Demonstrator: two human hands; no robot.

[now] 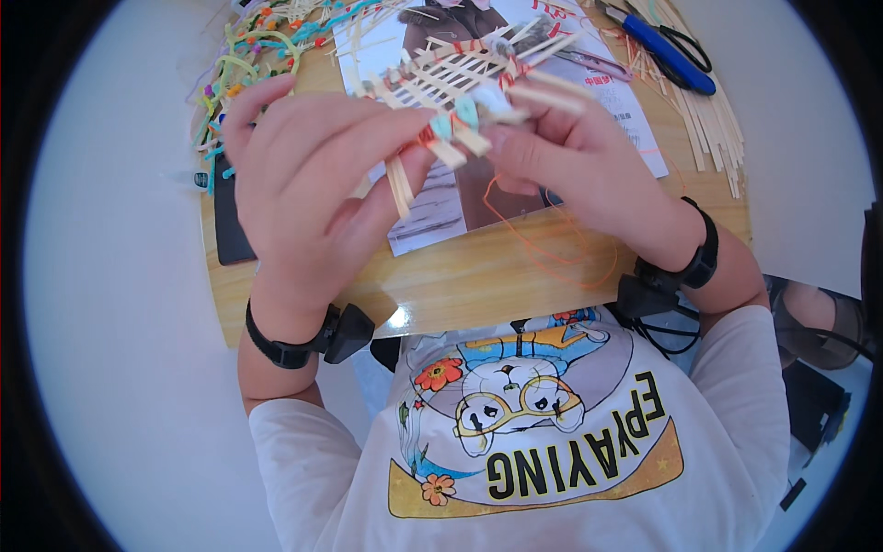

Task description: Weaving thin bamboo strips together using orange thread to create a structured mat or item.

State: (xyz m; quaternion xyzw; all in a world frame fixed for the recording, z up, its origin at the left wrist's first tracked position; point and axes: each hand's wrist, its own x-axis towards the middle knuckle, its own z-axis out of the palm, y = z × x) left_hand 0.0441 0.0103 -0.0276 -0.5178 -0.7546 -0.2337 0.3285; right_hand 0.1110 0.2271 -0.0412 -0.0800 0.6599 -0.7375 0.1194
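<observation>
Between my hands, above a magazine, is a small lattice woven from pale flat wooden strips. Red-orange thread wraps its border, and pale mint-green and white fuzzy pieces sit along the near edge. My left hand pinches the lattice's near left edge between thumb and fingers. At its near right corner, my right hand is closed, with thumb and fingertips against the border. A loose orange thread trails below the right hand onto the table. Fingers hide part of the near edge, and motion blurs some of it.
The magazine lies on the wooden table. Blue-handled pliers rest at upper right by loose wooden strips. Colourful fuzzy stems heap at upper left, above a dark flat object. Tweezers lie near the lattice.
</observation>
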